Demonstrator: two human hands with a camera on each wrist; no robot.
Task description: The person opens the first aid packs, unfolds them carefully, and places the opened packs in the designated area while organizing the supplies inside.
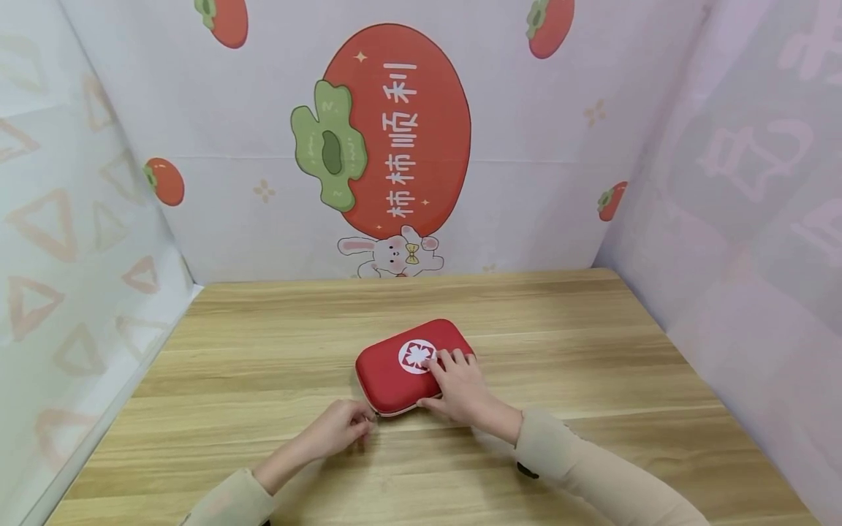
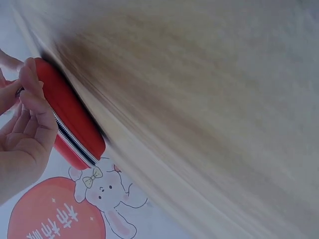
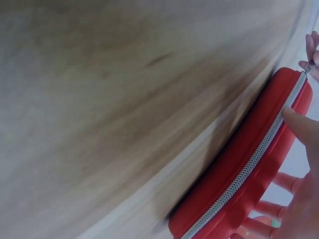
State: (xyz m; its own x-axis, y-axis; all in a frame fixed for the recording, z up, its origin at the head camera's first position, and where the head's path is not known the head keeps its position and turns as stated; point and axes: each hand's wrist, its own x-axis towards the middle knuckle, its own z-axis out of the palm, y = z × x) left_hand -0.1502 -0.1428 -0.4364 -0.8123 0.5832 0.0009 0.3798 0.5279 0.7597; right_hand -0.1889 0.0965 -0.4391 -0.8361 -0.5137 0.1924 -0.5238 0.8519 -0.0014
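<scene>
A red zip-up first-aid case (image 1: 388, 372) with a white round emblem lies at an angle on the table. At its near left corner my left hand (image 1: 344, 426) pinches the zipper pull (image 3: 309, 67) between thumb and fingers. My right hand (image 1: 462, 387) grips the case's right part, fingers spread over the lid and thumb (image 3: 295, 119) against the zipped near side. Silver zipper teeth (image 3: 244, 169) run meshed along that side. In the left wrist view, the zipper's two tooth rows (image 2: 75, 141) along the short left side stand apart, a dark strip between them.
The wood-grain table (image 1: 263, 329) stretches around the case on all sides. A white cloth backdrop (image 1: 526, 219) with persimmon and rabbit prints hangs behind it. More cloth closes off the left (image 1: 79, 234) and right (image 1: 737, 241).
</scene>
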